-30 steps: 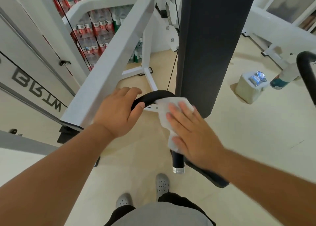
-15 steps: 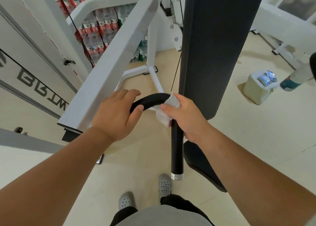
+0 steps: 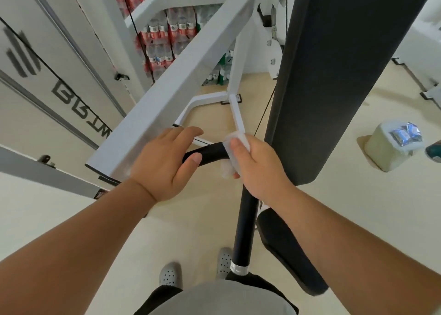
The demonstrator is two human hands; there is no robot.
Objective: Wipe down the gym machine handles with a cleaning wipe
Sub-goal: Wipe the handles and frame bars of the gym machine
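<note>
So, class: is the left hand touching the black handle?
Touching. The head view shows the left hand wrapped over the black handle, thumb pressed against it.

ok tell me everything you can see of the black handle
The black handle is a matte, rubbery-looking curved bar. It bends from a short upper stretch by the white frame into a long straight length pointing down, ending in a silver collar. The left hand grips its upper end; the right hand presses a white wipe around the bend.
</note>
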